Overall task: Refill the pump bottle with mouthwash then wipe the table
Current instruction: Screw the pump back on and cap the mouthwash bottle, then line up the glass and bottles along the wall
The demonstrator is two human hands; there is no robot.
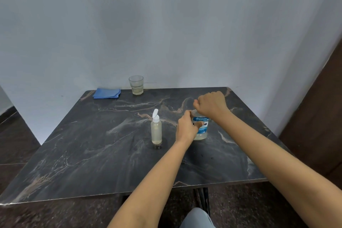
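The pump bottle (156,131) stood upright near the middle of the dark marbled table (92,153). Its white pump head was on and pale, cloudy liquid filled most of its clear body. Just to the right of it stood the mouthwash bottle (202,131), also upright on the tabletop, with a blue label and some pale liquid low inside.

The person's left hand (186,128) reached in between the two bottles and gripped the mouthwash bottle by its body, with the thumb laid across the label. The right hand (211,104) came in from the far side of that bottle. It was clenched over the top, its fingers curled round the white cap (194,111), of which only a sliver showed. Neither hand touched the pump bottle.

Well behind the pump bottle, at the table's far edge by the wall, stood a clear glass (136,85) with a little pale liquid in the bottom. A folded blue cloth (107,93) lay behind and to the left of the pump bottle, at the far corner, near the glass but apart from it.
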